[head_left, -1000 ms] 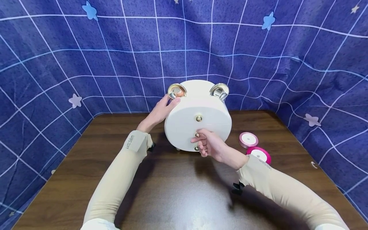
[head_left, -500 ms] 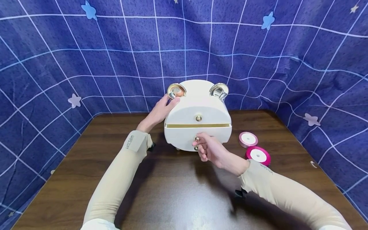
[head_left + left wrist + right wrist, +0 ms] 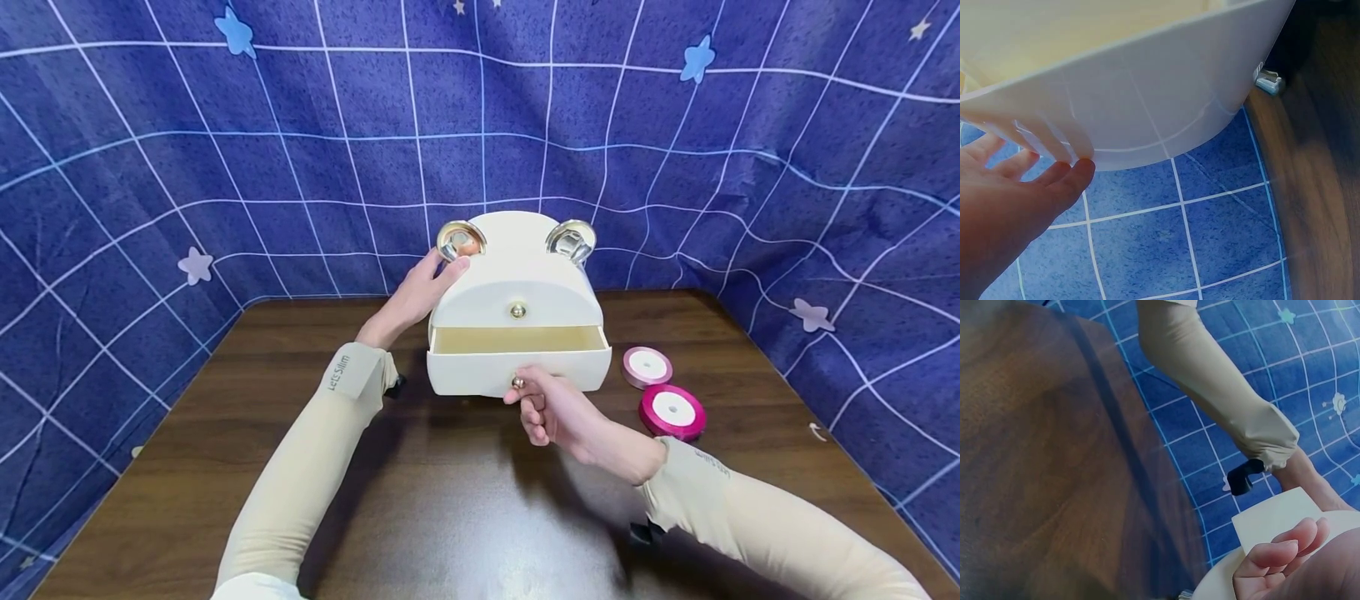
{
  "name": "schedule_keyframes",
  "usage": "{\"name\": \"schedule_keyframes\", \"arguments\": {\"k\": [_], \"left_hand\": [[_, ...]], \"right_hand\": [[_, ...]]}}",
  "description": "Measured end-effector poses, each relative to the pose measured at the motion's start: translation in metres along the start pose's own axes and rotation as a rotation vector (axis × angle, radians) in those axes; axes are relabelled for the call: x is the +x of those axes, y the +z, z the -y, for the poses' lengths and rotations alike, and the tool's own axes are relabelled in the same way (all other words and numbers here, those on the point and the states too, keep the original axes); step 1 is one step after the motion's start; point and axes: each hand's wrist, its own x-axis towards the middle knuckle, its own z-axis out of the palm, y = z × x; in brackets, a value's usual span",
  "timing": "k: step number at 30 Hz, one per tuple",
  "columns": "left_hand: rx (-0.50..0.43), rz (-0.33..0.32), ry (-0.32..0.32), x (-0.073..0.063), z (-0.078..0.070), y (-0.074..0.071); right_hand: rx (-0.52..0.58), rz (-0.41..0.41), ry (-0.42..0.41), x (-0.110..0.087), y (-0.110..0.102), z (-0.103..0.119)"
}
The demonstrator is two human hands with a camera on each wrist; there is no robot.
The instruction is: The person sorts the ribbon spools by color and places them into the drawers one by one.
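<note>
A white drawer box (image 3: 517,292) with two shiny round ears stands toward the back of the table. Its middle drawer (image 3: 457,372) is pulled partway out, and its pale yellowish inside shows. My right hand (image 3: 558,412) pinches the small gold drawer knob (image 3: 518,382) between thumb and finger. In the right wrist view, the right hand (image 3: 1288,559) is in front of the pulled-out drawer (image 3: 1275,515). My left hand (image 3: 420,292) rests on the box's left shoulder, below the left ear (image 3: 461,241). The left wrist view shows the left hand's fingers (image 3: 1079,178) extended against the curved white side.
Two ribbon spools lie to the right of the box, a light pink one (image 3: 647,367) and a dark pink one (image 3: 672,411). A second gold knob (image 3: 517,311) sits on the upper drawer. Blue gridded cloth (image 3: 517,108) hangs behind the brown wooden table (image 3: 420,517).
The middle drawer has gone from shut to partly pulled out toward me. My right hand moved back and down with its knob. The left hand has stayed on the box.
</note>
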Motion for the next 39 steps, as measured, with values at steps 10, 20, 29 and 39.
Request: {"name": "schedule_keyframes", "arguments": {"k": [10,20,29,39], "left_hand": [[-0.005,0.006,-0.009,0.0,0.0,0.0],[0.002,0.008,-0.012,0.0,0.001,0.001],[0.011,0.035,-0.03,-0.007,-0.016,-0.003],[0.025,0.044,-0.02,-0.017,-0.035,-0.005]], "right_hand": [[0.002,0.028,-0.013,-0.011,0.003,-0.006],[0.005,0.056,-0.004,-0.024,0.008,-0.012],[-0.005,0.076,-0.003,-0.035,0.011,-0.015],[-0.001,0.081,0.005,-0.041,0.012,-0.017]]}}
